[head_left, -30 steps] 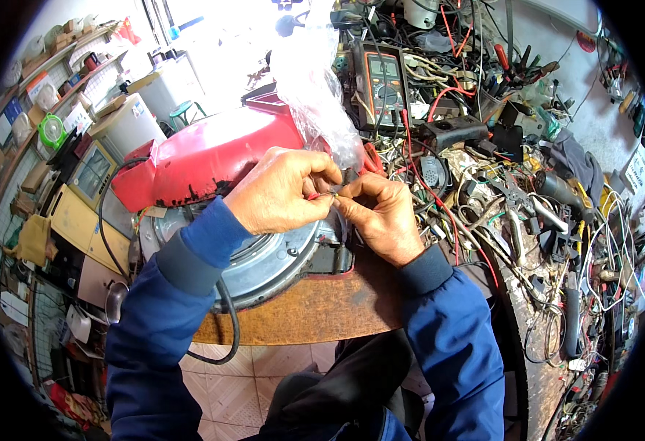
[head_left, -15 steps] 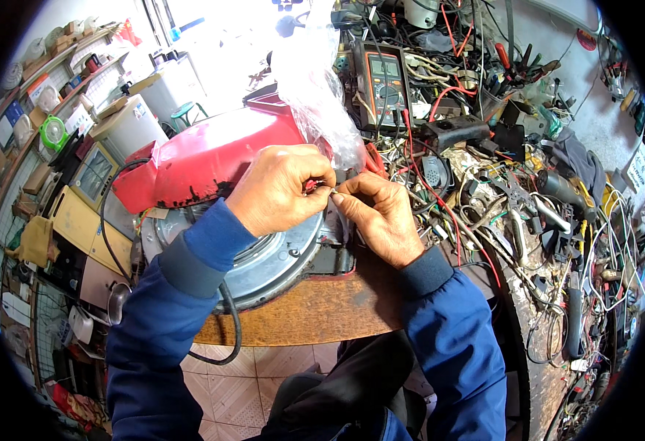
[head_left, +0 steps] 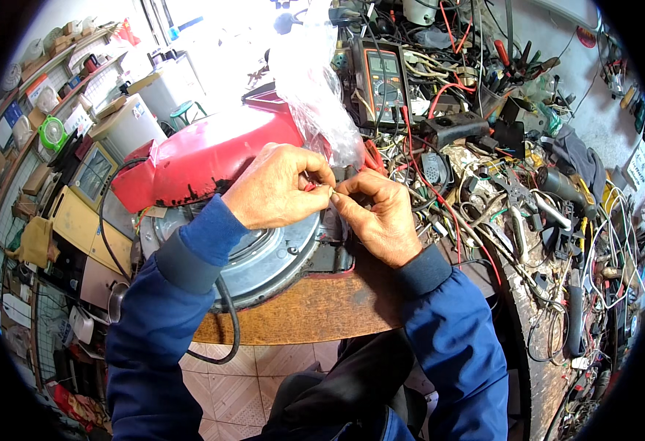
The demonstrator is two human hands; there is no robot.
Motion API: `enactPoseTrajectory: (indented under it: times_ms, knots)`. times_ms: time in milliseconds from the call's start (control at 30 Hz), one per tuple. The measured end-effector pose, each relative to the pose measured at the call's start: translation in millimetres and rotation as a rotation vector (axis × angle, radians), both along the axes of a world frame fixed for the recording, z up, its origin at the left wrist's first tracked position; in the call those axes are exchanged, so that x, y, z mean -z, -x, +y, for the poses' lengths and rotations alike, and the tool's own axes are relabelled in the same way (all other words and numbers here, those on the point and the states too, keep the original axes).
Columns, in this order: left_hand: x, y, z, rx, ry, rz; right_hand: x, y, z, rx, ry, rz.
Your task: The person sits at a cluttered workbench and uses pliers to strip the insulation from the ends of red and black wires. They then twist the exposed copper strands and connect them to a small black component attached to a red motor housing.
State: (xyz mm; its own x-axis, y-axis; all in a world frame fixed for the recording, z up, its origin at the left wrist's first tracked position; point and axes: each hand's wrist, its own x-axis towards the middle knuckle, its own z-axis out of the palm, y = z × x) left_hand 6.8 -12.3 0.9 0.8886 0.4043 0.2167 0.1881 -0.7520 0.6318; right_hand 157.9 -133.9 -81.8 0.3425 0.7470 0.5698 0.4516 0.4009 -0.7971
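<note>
Both hands meet at the fingertips above a red-housed appliance [head_left: 212, 151] that lies on a wooden table [head_left: 300, 316]. My left hand [head_left: 282, 187] is closed in a pinch, with a bit of red showing between its fingers. Facing it, my right hand [head_left: 381, 217] pinches too, thumb against forefinger, at a tiny pale piece too small to name. Under my left hand sits the appliance's round grey metal base [head_left: 282, 257]. Behind the hands hangs a crumpled clear plastic bag [head_left: 315, 95], touching the red housing.
A multimeter [head_left: 383, 82] with red leads stands at the back. Tangled wires, pliers [head_left: 517, 62] and loose parts crowd the right bench. A black cable [head_left: 233, 323] loops over the table's front edge. Shelves with boxes and a green fan [head_left: 53, 132] line the left.
My hands stay fingertip to fingertip in nearly the same place. The left wrist and forearm have shifted slightly to the left.
</note>
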Motion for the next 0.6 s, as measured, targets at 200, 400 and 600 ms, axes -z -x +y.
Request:
enactPoseTrajectory:
  times_ms: [200, 400, 600]
  knots:
    - [4, -1, 2, 0.067, -0.162, -0.103, 2, 2, 6, 0.01, 0.023, -0.019]
    - [13, -4, 1, 0.074, -0.299, -0.184, 1, 0, 10, -0.044, 0.09, 0.076]
    - [4, -4, 7, 0.017, 0.097, 0.019, 6, -5, 10, -0.17, 0.071, 0.24]
